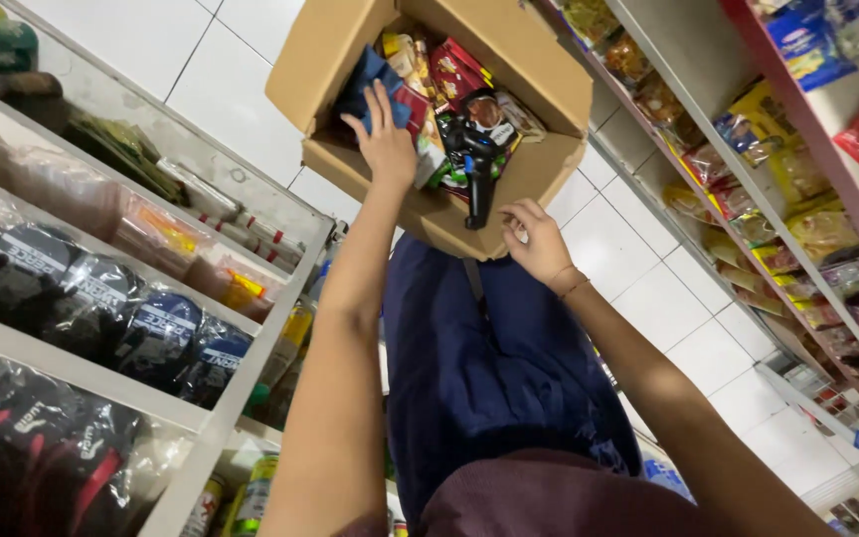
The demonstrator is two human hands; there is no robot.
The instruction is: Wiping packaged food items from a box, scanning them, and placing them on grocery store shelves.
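Left hand: the left hand reaches into the cardboard box, fingers spread almost flat and resting on a blue packet; it is open and closed round nothing.
Right hand: the right hand is at the box's near corner, fingers curled loosely against the cardboard edge (whether it truly grips the edge I cannot tell); a thin bracelet sits on the wrist.
Box: plain brown cardboard, its flaps folded outward, standing open on the white tiled floor in the aisle just beyond the person's knees.
Contents: packed to the brim with small snack packets in red, yellow and green, shiny and crumpled together, with the blue one at the left edge under the hand.
Black tool: a black handheld tool lies on top of the packets, its handle hanging over the box's near wall, between the two hands.
Left shelf: white shelves holding dark bagged goods in clear wrap.
Right shelf: racks of yellow and red bagged snacks.
Clothing: dark blue trousers fill the space between the arms.
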